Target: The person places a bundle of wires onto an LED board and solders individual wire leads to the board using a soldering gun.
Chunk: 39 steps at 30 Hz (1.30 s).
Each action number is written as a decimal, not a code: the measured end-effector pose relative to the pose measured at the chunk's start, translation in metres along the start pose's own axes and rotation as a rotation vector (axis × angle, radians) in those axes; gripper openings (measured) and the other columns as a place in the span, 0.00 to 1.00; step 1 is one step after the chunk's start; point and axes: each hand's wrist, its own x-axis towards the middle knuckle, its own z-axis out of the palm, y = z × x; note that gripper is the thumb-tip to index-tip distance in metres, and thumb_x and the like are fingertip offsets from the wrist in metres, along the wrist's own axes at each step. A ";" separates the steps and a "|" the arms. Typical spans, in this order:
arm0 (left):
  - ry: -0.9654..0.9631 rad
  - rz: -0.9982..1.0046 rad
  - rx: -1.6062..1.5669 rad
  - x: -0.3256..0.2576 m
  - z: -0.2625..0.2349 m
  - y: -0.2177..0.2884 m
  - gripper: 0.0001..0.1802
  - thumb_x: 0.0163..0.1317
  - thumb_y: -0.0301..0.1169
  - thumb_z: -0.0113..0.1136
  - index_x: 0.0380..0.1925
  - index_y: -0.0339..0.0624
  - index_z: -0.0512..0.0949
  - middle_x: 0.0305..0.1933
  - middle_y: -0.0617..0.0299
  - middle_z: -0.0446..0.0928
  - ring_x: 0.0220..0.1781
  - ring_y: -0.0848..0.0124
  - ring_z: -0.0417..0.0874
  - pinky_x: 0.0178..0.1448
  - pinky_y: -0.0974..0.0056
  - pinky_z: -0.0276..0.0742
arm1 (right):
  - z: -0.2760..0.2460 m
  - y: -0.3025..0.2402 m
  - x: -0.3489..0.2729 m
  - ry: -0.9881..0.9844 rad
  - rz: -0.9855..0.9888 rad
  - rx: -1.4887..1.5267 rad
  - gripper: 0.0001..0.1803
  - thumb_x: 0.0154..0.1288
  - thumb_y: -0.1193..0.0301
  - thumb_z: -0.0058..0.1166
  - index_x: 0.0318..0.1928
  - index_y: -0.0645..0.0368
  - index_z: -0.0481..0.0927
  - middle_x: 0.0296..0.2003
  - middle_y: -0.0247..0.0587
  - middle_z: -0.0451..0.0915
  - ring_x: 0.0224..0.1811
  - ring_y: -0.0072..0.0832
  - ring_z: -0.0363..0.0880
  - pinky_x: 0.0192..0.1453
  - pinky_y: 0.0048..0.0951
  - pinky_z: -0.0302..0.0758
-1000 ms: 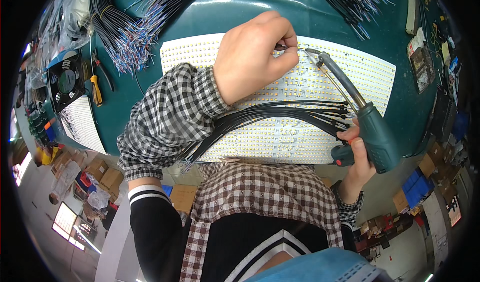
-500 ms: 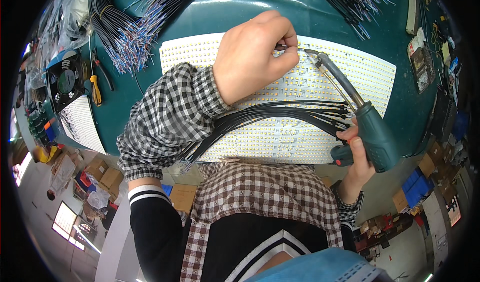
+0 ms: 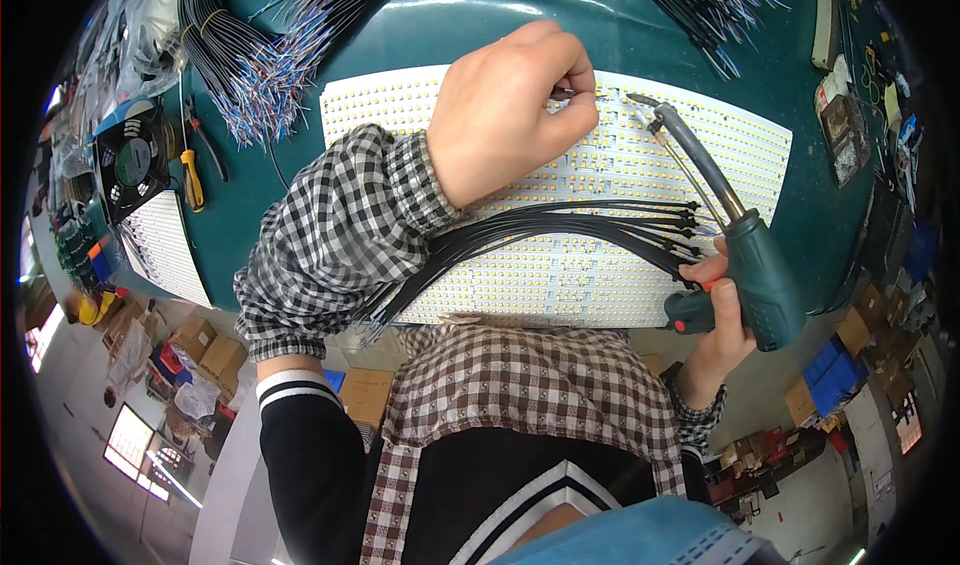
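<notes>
My left hand [image 3: 510, 115] is closed in a pinch over the upper middle of a white LED board [image 3: 740, 155] with rows of small yellow chips. A thin dark piece like a cable end [image 3: 562, 93] shows between its thumb and forefinger; most of it is hidden. My right hand [image 3: 725, 315] grips the handle of a green soldering gun [image 3: 765, 275] at the board's right. The gun's metal tip [image 3: 640, 99] points at the board, a little right of my left fingertips. Several black cables [image 3: 540, 225] lie across the board below my left hand.
Bundles of black cables with stripped ends [image 3: 265, 85] lie at the back of the green table [image 3: 480, 25]. Left are a yellow-handled screwdriver [image 3: 192, 180], pliers [image 3: 208, 140], a black fan [image 3: 130, 160] and another LED board [image 3: 170, 250]. A worn small box [image 3: 845, 130] sits at the right.
The soldering gun and my right hand have shifted slightly right, drawing the tip away from my left fingertips. My left hand has stayed in place.
</notes>
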 end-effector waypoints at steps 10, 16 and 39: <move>0.166 0.201 0.274 -0.023 -0.015 0.027 0.11 0.48 0.28 0.63 0.30 0.38 0.73 0.33 0.58 0.72 0.32 0.63 0.76 0.35 0.64 0.72 | -0.012 -0.006 0.001 0.106 -0.045 0.095 0.22 0.61 0.67 0.45 0.47 0.77 0.68 0.27 0.47 0.72 0.29 0.32 0.74 0.33 0.34 0.78; -0.263 0.090 0.051 -0.057 -0.017 0.032 0.08 0.49 0.25 0.61 0.29 0.38 0.73 0.31 0.56 0.70 0.32 0.59 0.75 0.35 0.62 0.72 | -0.022 0.009 0.000 0.126 -0.054 0.293 0.22 0.65 0.65 0.44 0.47 0.75 0.68 0.27 0.43 0.73 0.28 0.30 0.73 0.31 0.33 0.78; -0.122 -0.064 0.186 -0.074 -0.047 0.036 0.04 0.53 0.24 0.58 0.29 0.38 0.74 0.30 0.55 0.71 0.29 0.61 0.76 0.32 0.65 0.72 | -0.030 0.015 -0.002 0.134 -0.178 0.345 0.21 0.63 0.67 0.45 0.48 0.76 0.68 0.27 0.46 0.76 0.26 0.31 0.76 0.30 0.32 0.79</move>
